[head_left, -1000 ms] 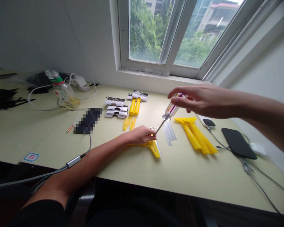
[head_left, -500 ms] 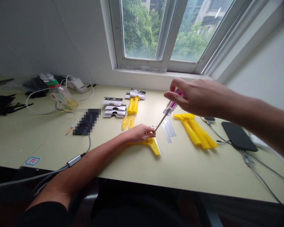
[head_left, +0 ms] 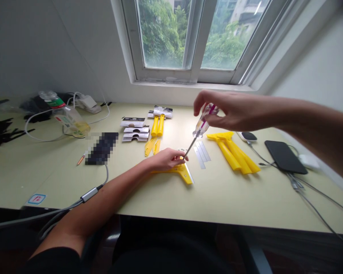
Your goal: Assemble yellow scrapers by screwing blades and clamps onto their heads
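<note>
My right hand [head_left: 225, 110] grips the clear, purple-striped handle of a screwdriver [head_left: 198, 131], whose shaft slants down to the left. Its tip comes down at the head of a yellow scraper [head_left: 185, 175] with a metal blade along its edge. Over that scraper, my left hand [head_left: 167, 159] is closed, with thumb and fingertips beside the screwdriver tip. The screw itself is hidden by the fingers. Just beyond lie several small nuts [head_left: 183, 149]. Several loose blades [head_left: 202, 154] rest to the right of the scraper.
Yellow scraper handles [head_left: 237, 156] lie at right, near a black phone [head_left: 286, 156] and cables. Behind my left hand are yellow plates [head_left: 152, 146], two packaged scrapers [head_left: 157, 125] and stacked card sleeves [head_left: 135, 131]. A pixelated dark device [head_left: 101, 148] and a bottle [head_left: 74, 121] stand left.
My right hand has turned on the screwdriver handle, its fingers now more spread around it. The whole view has shifted slightly; the left hand stays at the scraper.
</note>
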A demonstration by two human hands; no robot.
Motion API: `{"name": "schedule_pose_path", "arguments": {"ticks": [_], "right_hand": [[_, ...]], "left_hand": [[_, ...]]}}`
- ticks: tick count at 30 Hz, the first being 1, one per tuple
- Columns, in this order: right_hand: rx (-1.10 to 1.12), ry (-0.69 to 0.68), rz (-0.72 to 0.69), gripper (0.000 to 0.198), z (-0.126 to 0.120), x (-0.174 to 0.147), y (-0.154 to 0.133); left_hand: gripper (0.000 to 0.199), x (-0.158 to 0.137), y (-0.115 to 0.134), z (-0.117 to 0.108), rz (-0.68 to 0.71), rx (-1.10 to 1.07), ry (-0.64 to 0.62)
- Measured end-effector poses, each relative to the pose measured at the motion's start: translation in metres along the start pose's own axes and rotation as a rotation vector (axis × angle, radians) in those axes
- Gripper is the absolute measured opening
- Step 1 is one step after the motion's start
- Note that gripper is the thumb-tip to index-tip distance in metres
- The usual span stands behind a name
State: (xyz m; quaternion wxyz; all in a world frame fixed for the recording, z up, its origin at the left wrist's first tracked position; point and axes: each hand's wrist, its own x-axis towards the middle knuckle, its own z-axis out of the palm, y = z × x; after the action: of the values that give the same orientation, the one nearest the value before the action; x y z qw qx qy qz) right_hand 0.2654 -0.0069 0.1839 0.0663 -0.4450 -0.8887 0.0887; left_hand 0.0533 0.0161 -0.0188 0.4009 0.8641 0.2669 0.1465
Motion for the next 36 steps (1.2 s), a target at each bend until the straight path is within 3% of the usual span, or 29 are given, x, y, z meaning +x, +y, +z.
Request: {"name": "schedule_pose_path", "arguments": {"ticks": [2,4,8,13,18,25,30,32,36], "right_hand": [[0.08,-0.051,-0.049,0.05,-0.005,-0.001,-0.002],[0.072,-0.028,0.007,0.054,-0.007,-0.001,-0.002],[-0.085,0.108,0.18,0.045,-0.001,0.001,0.001],[0.042,-0.037,0.064,0.049,-0.002,-0.002,-0.003],[-0.054,0.05,0.184,0.04,-0.004,-0.006,0.006],[0.114,-0.078,-0.014,0.045,-0.007,-0.007,-0.015],[-0.137,0.143,0.203,0.044,0.003,-0.004,-0.011],[-0.136,0.146,0.17,0.045,0.003,-0.005,-0.006],[0.183,0.085,-0.021,0.049,0.007,-0.006,-0.006]], "left_hand": [[0.026,-0.001,0.0,-0.001,0.003,-0.025,-0.019],[0.026,-0.001,0.001,-0.001,0.005,-0.035,-0.024],[0.024,-0.001,0.002,0.0,-0.006,-0.03,0.006],[0.021,0.0,0.004,0.0,-0.024,-0.01,0.01],[0.02,0.0,0.005,-0.001,0.017,0.058,-0.018],[0.024,-0.001,-0.002,-0.002,0.026,-0.006,-0.044],[0.023,0.0,-0.002,-0.001,-0.001,-0.032,-0.009],[0.023,0.0,-0.002,0.0,-0.005,-0.037,-0.009],[0.023,0.0,-0.005,0.0,0.014,-0.052,-0.013]]}}
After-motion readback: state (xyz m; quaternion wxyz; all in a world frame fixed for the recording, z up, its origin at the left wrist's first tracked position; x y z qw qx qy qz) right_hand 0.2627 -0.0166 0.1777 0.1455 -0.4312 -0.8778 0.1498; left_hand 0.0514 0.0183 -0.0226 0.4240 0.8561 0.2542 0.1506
